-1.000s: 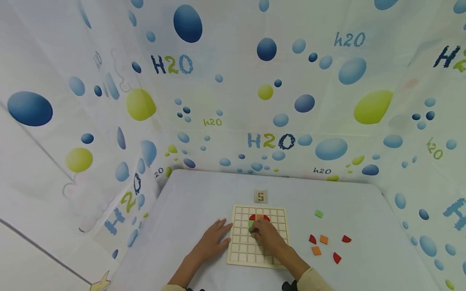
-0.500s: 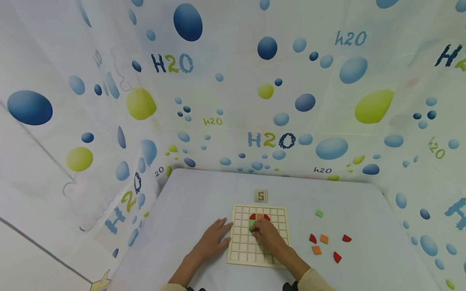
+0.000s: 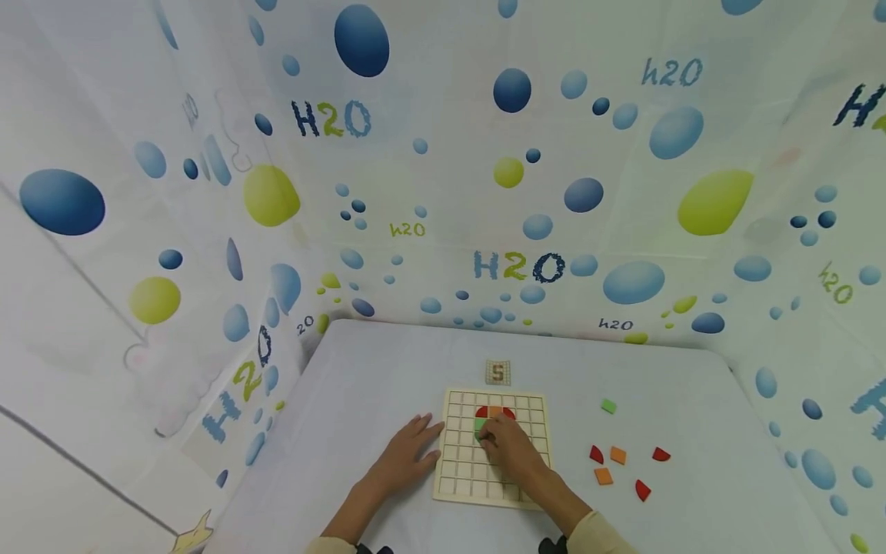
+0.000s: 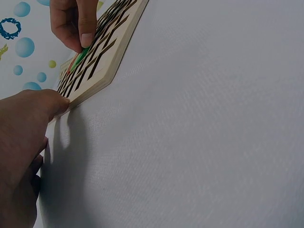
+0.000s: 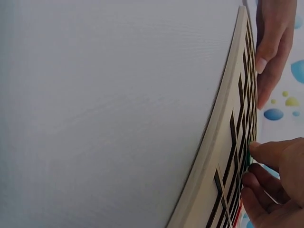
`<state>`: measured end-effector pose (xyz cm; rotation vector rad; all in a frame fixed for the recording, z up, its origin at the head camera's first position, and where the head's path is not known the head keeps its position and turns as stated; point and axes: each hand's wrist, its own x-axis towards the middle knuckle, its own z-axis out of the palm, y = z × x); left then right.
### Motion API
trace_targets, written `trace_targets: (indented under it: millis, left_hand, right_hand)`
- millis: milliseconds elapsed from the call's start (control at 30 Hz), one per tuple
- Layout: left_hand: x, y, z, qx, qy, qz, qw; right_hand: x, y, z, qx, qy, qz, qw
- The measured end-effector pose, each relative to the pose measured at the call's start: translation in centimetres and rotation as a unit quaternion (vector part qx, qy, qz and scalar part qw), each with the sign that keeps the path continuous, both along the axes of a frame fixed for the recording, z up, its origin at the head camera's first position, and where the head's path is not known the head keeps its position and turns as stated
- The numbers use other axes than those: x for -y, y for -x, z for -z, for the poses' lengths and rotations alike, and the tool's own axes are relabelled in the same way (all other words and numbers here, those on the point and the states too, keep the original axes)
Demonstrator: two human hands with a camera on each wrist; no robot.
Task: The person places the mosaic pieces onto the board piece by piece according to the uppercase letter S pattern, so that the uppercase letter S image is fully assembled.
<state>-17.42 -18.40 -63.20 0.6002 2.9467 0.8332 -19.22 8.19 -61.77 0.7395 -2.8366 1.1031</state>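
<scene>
A wooden grid board [image 3: 454,486] lies on the white table. My right hand [image 3: 514,452] reaches over its middle, thumb and fingers pinching a small dark green piece [image 3: 478,435] at a cell; its exact shape is partly hidden. Just above that piece is a light green square [image 3: 481,423]. The row beyond holds a red quarter-round tile [image 3: 481,412], an orange square [image 3: 494,412] and another red tile [image 3: 509,413]. With fingers spread, my left hand [image 3: 404,454] rests on the table and touches the board's left edge; its thumb [image 4: 59,102] is at the rim in the left wrist view.
A small pattern card [image 3: 497,372] marked like an S or 5 lies behind the board. To the right are loose tiles: a green square [image 3: 608,405], orange squares [image 3: 618,455] and several red quarter-rounds [image 3: 643,490]. A printed curtain [image 3: 443,177] surrounds the table.
The head view has shifted slightly. Both hands stay at the same places on the board, with only tiny finger movement of the right hand at the green piece.
</scene>
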Motion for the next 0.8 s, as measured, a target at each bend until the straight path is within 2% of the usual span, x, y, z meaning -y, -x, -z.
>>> trace_targets:
  millis: [100,233,533,667,800]
  left_hand:
    - [-0.03,0.01,0.12,-0.013,-0.003,0.005,0.9999]
    - [-0.06,0.01,0.09,-0.01,-0.002,0.004,0.9999]
    - [-0.15,0.17,-0.28,0.018,0.012,-0.008,0.9997]
    - [-0.14,0.2,-0.21,0.015,0.012,-0.007,0.9998]
    - [-0.16,0.12,-0.28,0.017,0.008,-0.006,0.9998]
  right_hand:
    - [0.03,-0.02,0.05,-0.015,-0.014,0.006,0.9998]
    - [0.03,-0.17,-0.09,-0.025,-0.026,0.005,0.9993]
    - [0.1,-0.39,-0.22,-0.012,-0.013,0.011,0.9998]
    - [0.06,-0.26,-0.14,-0.006,-0.01,0.011,0.9999]
    - [-0.39,-0.26,-0.5,0.015,0.017,0.006,0.9997]
